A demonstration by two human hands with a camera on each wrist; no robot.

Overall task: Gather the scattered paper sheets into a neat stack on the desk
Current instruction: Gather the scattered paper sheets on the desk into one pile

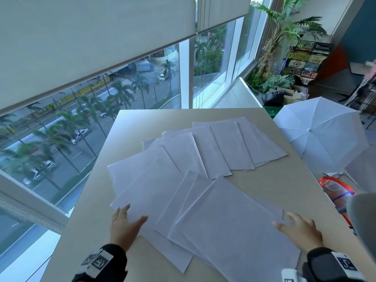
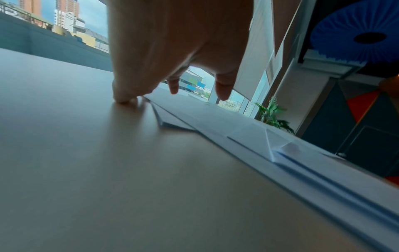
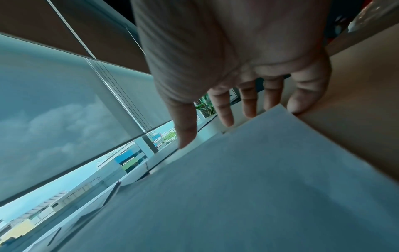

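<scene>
Several white paper sheets lie fanned and overlapping across the beige desk. My left hand lies flat at the left edge of the spread, fingers straight, thumb over the nearest left sheet. In the left wrist view the left hand touches the desk beside the sheet edges. My right hand lies spread at the right edge of the nearest sheet. In the right wrist view the fingers reach over that sheet's corner.
An open white umbrella stands off the desk's right side, above an orange item on the floor. A large window runs along the left and far side. Potted plants stand in the far corner.
</scene>
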